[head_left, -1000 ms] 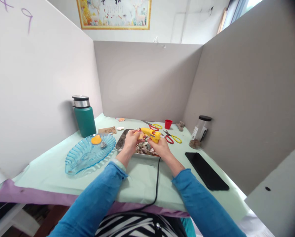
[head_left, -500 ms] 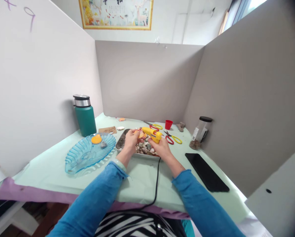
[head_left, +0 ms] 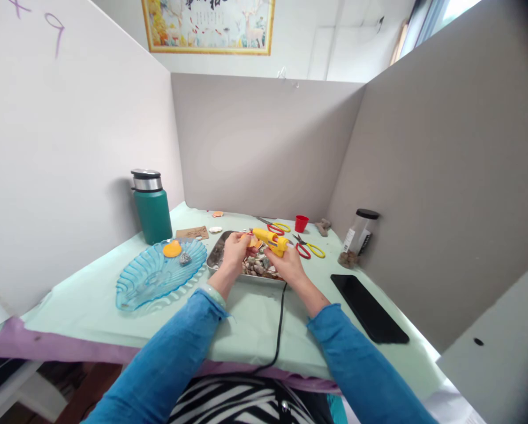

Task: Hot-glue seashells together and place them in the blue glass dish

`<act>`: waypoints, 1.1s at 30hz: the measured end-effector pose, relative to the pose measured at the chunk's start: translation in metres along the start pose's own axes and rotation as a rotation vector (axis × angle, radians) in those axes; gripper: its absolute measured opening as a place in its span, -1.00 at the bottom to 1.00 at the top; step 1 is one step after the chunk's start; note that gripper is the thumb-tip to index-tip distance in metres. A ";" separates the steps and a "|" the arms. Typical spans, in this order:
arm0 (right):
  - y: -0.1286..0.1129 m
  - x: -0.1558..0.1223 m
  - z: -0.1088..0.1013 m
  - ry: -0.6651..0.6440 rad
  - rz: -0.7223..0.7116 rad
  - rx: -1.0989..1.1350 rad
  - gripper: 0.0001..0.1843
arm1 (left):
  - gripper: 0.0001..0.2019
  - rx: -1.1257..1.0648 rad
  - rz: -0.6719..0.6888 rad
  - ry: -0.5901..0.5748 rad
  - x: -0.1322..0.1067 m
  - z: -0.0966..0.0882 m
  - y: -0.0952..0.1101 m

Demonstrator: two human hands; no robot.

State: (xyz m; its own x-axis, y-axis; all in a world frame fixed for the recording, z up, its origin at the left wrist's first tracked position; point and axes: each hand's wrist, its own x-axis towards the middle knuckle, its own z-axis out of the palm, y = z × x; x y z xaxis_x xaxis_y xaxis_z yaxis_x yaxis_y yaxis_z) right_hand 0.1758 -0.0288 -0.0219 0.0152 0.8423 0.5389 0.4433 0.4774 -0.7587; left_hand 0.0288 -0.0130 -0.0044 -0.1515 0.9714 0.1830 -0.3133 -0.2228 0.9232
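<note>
My right hand is closed around the handle of a yellow glue gun, its nozzle pointing left. A black cord runs down from it over the table edge. My left hand pinches a small orange piece close to the nozzle; its exact kind is partly hidden by the fingers. Both hands hover over a metal tray holding pebbles and shells. Left of the tray lies a blue shell-shaped plate with an orange disc and a grey speckled stone on it.
A green bottle and a brown board stand or lie at left. Behind the tray are two pairs of scissors and a red cup. At right are a clear jar and a black phone-like slab. Grey panels enclose the table.
The orange piece in my left hand has tilted and shows less of its face. Otherwise the hands and glue gun have barely moved.
</note>
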 end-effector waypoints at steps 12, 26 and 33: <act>-0.005 -0.003 0.000 0.065 -0.011 -0.038 -0.68 | -0.77 0.030 0.022 0.003 0.000 0.000 -0.001; -0.003 -0.002 0.000 0.071 -0.021 -0.079 -0.69 | -0.81 0.047 0.038 0.009 -0.002 0.002 0.000; -0.004 -0.002 0.000 0.053 0.000 -0.082 -0.71 | -0.76 0.048 0.046 0.010 -0.002 0.001 -0.001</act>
State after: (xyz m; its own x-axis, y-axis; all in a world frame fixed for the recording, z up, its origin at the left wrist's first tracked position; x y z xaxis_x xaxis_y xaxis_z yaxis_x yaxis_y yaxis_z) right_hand 0.1741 -0.0327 -0.0196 0.0611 0.8268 0.5592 0.5154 0.4536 -0.7270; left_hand 0.0305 -0.0149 -0.0051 -0.1741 0.9593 0.2221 -0.2606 -0.2624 0.9291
